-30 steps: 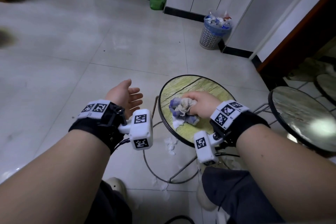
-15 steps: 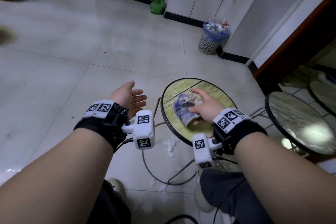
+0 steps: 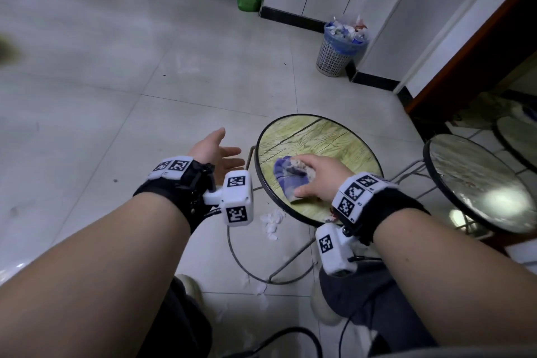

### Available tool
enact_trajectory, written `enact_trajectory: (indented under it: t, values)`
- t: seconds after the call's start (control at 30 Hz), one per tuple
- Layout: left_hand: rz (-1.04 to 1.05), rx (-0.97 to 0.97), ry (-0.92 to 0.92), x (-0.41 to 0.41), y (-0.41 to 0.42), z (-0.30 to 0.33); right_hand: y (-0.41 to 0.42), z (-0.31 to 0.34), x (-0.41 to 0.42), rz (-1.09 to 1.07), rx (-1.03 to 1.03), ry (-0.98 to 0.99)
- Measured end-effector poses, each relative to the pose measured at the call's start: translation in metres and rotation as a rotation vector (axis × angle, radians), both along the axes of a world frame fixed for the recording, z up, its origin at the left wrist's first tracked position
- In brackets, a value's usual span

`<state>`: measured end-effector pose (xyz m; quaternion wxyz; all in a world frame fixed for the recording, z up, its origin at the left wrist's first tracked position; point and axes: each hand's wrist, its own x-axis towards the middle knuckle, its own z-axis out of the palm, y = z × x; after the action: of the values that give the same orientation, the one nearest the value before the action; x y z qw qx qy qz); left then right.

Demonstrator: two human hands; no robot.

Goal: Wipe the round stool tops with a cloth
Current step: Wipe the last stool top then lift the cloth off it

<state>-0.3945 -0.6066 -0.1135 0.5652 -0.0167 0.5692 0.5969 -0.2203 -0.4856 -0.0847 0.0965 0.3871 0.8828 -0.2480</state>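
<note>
Two hands: the right hand (image 3: 319,176) presses the bunched cloth (image 3: 290,179) onto the near stool top (image 3: 316,136); left hand (image 3: 216,151) hangs open beside it. A second stool top (image 3: 476,180), seemingly unwiped, lies rightward.

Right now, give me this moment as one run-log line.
stage: wiping | right hand: pressing cloth on yellow-green stool top | left hand: open, empty, beside stool | second stool top: untouched, to right
</note>
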Motion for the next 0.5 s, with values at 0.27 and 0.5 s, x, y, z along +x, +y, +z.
enact_trajectory:
  t: [0.27,0.5]
  values:
    - [-0.013,0.106,-0.078,0.007,0.004,0.001,-0.005,0.003,-0.032,-0.1,-0.018,0.14]
    - [-0.017,0.109,-0.088,-0.001,0.009,-0.008,-0.006,-0.004,-0.029,-0.047,0.059,0.038]
